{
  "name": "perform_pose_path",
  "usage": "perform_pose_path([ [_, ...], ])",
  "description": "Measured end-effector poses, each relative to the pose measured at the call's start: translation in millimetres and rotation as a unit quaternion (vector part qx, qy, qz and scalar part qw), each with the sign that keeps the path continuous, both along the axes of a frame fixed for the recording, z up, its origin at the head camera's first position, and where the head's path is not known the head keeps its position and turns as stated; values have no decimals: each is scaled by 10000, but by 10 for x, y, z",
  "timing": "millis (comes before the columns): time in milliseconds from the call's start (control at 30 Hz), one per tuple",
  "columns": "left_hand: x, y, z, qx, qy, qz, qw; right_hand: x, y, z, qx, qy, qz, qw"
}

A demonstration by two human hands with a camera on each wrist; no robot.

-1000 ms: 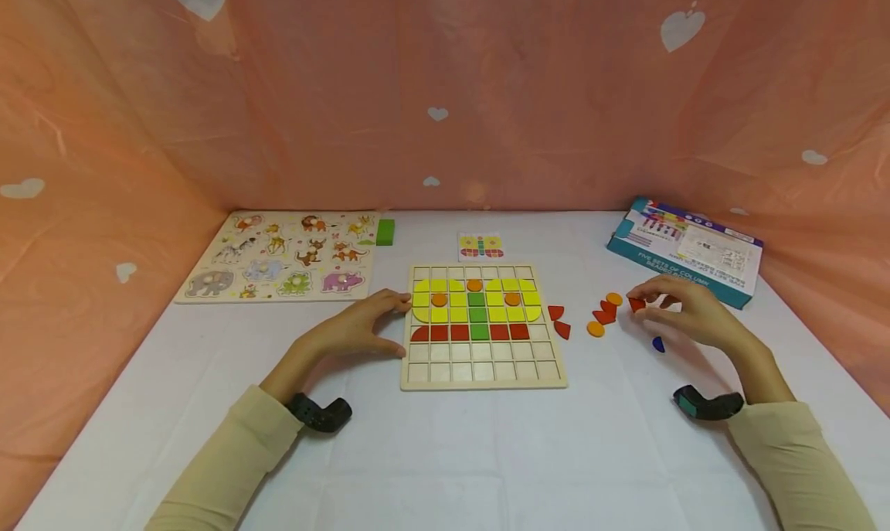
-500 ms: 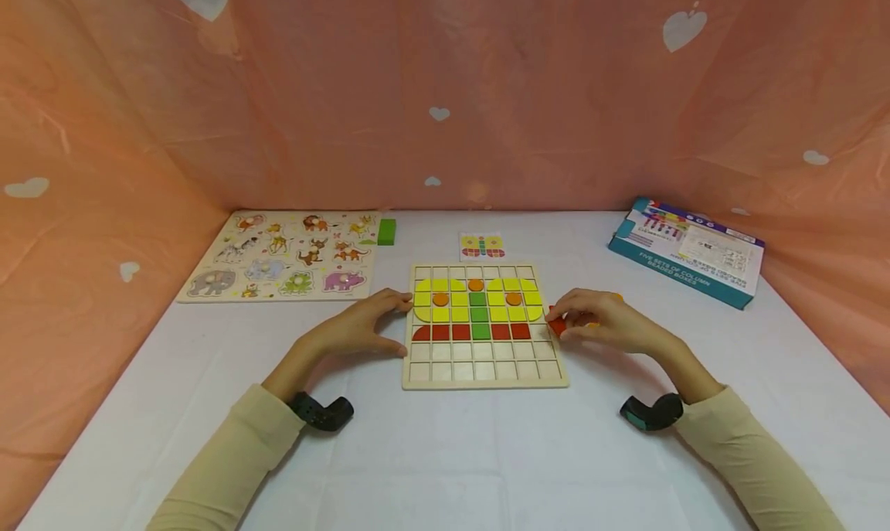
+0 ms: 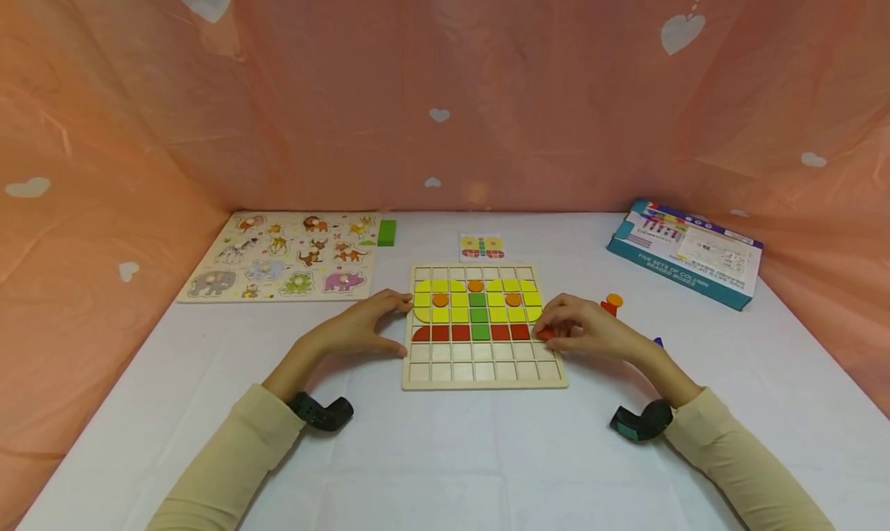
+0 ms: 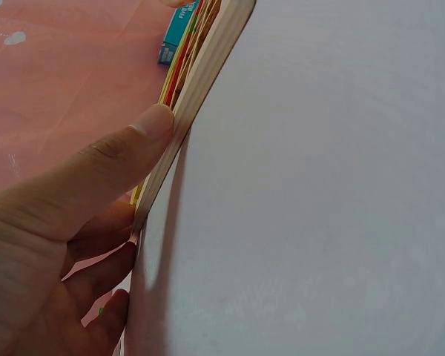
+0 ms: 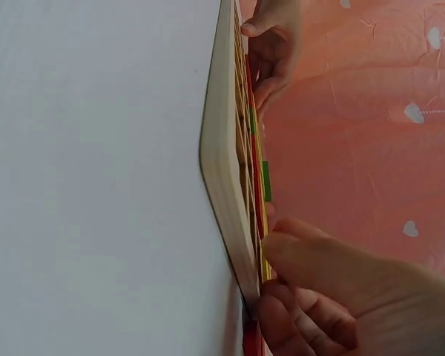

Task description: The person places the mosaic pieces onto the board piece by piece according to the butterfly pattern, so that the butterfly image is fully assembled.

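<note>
A wooden grid board [image 3: 484,371] lies mid-table, with yellow, green, orange and red pieces set in several of its cells. My left hand [image 3: 356,328] rests against the board's left edge, thumb and fingers apart; the left wrist view shows the thumb [image 4: 152,122] touching the rim. My right hand [image 3: 585,326] is over the right edge and pinches a red piece [image 3: 545,334] at the right end of the red row. Its fingers partly hide that piece. Below the right fingers, another red piece [image 5: 252,340] shows beside the board in the right wrist view.
Right of the board lie an orange disc [image 3: 614,300], a red piece [image 3: 608,308] and a blue piece [image 3: 657,342]. A butterfly pattern card [image 3: 481,246] is behind the board. An animal puzzle [image 3: 278,256], a green block [image 3: 386,233] and a teal box [image 3: 684,253] stand further back.
My right hand has come leftward from the loose pieces to the board's right edge, bringing a red piece over the end of the red row. The left hand has stayed at the board's edge.
</note>
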State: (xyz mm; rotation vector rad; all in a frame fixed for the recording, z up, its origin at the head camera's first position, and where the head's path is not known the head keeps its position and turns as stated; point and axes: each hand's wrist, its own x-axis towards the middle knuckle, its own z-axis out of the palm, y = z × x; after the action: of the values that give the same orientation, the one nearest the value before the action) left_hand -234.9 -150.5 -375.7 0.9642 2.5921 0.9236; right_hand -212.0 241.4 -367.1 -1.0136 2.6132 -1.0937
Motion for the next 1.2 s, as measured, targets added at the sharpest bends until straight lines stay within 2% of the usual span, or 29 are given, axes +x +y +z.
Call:
perform_pose_path([
  [233, -8, -2, -11, -14, 25, -10, 10000, -30, -6, -72, -78, 440, -25, 9990],
  [533, 3, 2, 7, -11, 29, -10, 10000, -26, -27, -79, 28, 454, -332, 9984],
  [767, 4, -2, 12, 17, 47, -53, 10000, -14, -40, -73, -12, 523, -312, 9981],
  [1000, -8, -1, -5, 0, 9, -37, 10000, -9, 18, 52, -80, 757, -359, 9965],
  [1100, -10, -1, -6, -10, 17, -33, 10000, -17, 126, 150, -202, 896, -581, 9941],
  [1200, -13, -3, -8, -14, 44, -40, 10000, -24, 283, 232, -225, 901, -964, 9910],
])
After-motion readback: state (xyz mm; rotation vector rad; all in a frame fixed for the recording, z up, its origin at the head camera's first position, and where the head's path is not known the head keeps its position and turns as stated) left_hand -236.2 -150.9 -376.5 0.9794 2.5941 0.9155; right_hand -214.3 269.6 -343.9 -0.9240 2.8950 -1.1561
